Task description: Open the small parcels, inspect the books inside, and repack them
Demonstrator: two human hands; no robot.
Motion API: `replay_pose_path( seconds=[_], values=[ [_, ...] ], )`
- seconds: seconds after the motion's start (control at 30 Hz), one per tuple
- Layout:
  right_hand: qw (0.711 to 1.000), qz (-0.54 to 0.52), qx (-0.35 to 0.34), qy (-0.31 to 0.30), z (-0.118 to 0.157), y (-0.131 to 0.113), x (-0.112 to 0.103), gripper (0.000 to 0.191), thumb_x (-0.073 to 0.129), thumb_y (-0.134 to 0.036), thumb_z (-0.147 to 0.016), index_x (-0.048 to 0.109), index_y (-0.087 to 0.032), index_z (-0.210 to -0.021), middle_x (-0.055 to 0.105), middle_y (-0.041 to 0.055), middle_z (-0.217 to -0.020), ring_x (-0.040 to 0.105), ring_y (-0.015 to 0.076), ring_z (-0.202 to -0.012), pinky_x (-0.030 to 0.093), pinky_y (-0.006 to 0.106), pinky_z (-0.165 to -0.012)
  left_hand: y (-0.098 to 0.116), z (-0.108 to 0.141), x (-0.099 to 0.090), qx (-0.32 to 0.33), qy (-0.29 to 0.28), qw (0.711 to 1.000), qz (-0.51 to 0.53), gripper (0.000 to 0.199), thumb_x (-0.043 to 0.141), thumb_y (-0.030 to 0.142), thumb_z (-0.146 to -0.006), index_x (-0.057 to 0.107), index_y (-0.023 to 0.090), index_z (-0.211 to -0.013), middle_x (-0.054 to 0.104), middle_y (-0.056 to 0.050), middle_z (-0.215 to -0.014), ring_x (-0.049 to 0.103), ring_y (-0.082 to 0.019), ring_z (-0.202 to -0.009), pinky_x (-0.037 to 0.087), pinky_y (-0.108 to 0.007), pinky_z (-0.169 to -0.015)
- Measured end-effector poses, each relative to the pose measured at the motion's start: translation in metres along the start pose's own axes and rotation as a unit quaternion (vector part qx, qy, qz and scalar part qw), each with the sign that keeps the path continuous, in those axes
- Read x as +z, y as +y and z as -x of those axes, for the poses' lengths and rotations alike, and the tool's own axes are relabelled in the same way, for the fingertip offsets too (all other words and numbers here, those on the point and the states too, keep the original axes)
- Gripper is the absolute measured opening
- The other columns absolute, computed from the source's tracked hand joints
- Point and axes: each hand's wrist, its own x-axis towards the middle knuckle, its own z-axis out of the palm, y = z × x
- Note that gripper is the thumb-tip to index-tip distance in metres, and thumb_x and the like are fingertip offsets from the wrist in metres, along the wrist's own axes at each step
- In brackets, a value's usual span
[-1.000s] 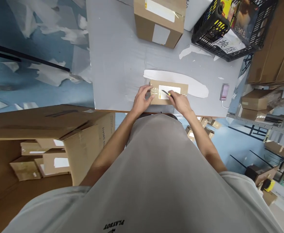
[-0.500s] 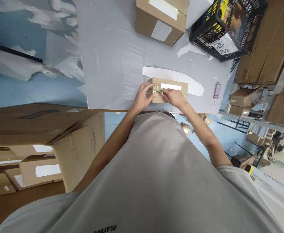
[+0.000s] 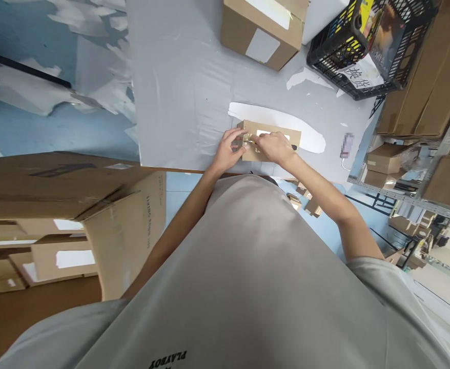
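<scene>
A small cardboard box (image 3: 265, 128) with a white label and clear tape lies near the table's front edge, beside a long white paper strip (image 3: 305, 134). Against the box's left end rests my left hand (image 3: 228, 149), fingers and thumb curved around the corner. My right hand (image 3: 274, 146) is closed over the top of the box on a small cutter, whose thin tip shows near the taped left end; a dark end sticks out by the palm. The fingers hide most of the cutter and part of the label.
On the grey table (image 3: 171, 102) stand a larger cardboard box (image 3: 261, 33) and a black plastic crate (image 3: 359, 56) at the back. A big open carton (image 3: 125, 236) holding boxes stands at the left; shelves with boxes (image 3: 386, 156) are at the right.
My right hand has shifted slightly left over the box and turned, covering more of the label. My left hand stays at the left end. The whole view has shifted a little.
</scene>
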Motion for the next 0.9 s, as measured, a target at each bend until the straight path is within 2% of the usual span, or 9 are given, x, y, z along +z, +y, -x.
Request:
replay_pose_path(
  seconds=[0.17,0.27,0.37,0.57,0.7,0.9],
  values=[
    [0.999,0.033,-0.015,-0.009,0.001,-0.004,-0.004,0.051,0.036,-0.008,-0.115,0.066,-0.010,-0.156,0.082,0.0265,-0.134,0.079,0.0374,-0.123,0.053,0.046,-0.101,-0.003,0.001,0.003,-0.014,0.025,0.999,0.032,0.072,0.079,0.074,-0.098,0.073,0.028,-0.154,0.063,-0.016,-0.164,0.074,-0.031,-0.133,0.070,-0.041,-0.103],
    [1.000,0.031,0.003,-0.005,0.011,0.006,0.003,0.050,0.038,-0.007,-0.115,0.067,-0.012,-0.155,0.083,0.0263,-0.132,0.079,0.0373,-0.120,0.052,0.046,-0.100,-0.002,0.004,0.005,-0.024,0.041,0.998,0.035,0.071,0.082,0.072,-0.097,0.073,0.030,-0.155,0.065,-0.015,-0.162,0.074,-0.032,-0.134,0.070,-0.042,-0.105],
    [0.999,0.028,0.042,-0.016,0.029,0.032,0.017,0.049,0.039,-0.004,-0.113,0.069,-0.011,-0.151,0.083,0.0273,-0.132,0.080,0.0379,-0.121,0.051,0.045,-0.099,-0.002,0.006,0.007,-0.033,0.053,0.997,0.034,0.074,0.083,0.074,-0.096,0.074,0.031,-0.154,0.067,-0.015,-0.161,0.074,-0.032,-0.134,0.069,-0.045,-0.108],
    [0.991,0.034,0.123,-0.037,0.072,0.104,0.053,0.054,0.035,0.000,-0.111,0.069,-0.010,-0.152,0.082,0.0290,-0.133,0.080,0.0379,-0.125,0.049,0.043,-0.094,-0.004,0.009,0.010,-0.045,0.086,0.995,0.032,0.085,0.080,0.088,-0.091,0.074,0.031,-0.153,0.067,-0.016,-0.165,0.076,-0.033,-0.134,0.069,-0.048,-0.110],
    [0.994,0.018,0.110,-0.016,0.080,0.135,0.075,0.050,0.035,-0.009,-0.116,0.066,-0.014,-0.155,0.080,0.0279,-0.134,0.080,0.0374,-0.122,0.047,0.043,-0.092,-0.001,0.011,0.011,-0.054,0.096,0.994,0.018,0.087,0.081,0.090,-0.090,0.073,0.032,-0.154,0.068,-0.016,-0.167,0.075,-0.035,-0.139,0.068,-0.051,-0.114],
    [0.997,-0.025,0.064,0.039,0.073,0.160,0.101,0.046,0.036,-0.032,-0.124,0.066,-0.020,-0.156,0.081,0.0226,-0.134,0.078,0.0367,-0.117,0.043,0.040,-0.087,0.003,0.015,0.012,-0.052,0.105,0.993,-0.007,0.085,0.077,0.088,-0.094,0.070,0.033,-0.158,0.070,-0.016,-0.164,0.071,-0.038,-0.149,0.061,-0.057,-0.124]
  ],
)
